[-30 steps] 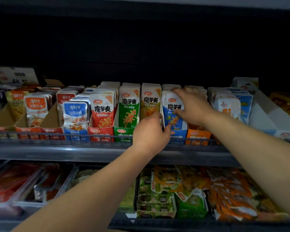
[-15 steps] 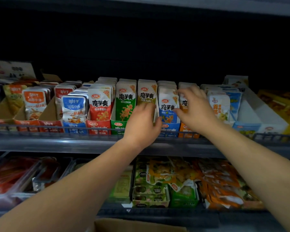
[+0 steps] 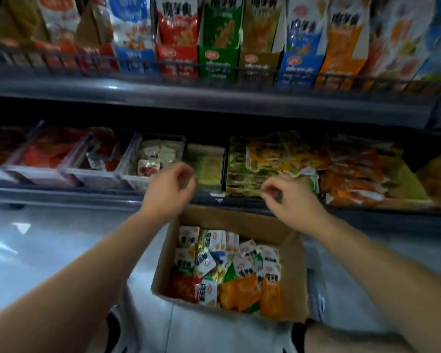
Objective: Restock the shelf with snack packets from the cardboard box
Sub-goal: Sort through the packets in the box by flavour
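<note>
Snack packets (image 3: 229, 266), glossy and crumpled, lie below your left hand (image 3: 168, 192) and right hand (image 3: 290, 205). Both hover with fingers loosely curled, holding nothing. The packets fill the near cardboard box (image 3: 294, 281). Beyond it, the metal shelf (image 3: 214, 98) carries upright cartons (image 3: 215, 59).

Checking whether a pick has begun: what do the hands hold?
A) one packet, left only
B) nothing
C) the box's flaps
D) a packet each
B: left hand and right hand hover empty, fingers loosely curled, above the cardboard box of snack packets.
</note>
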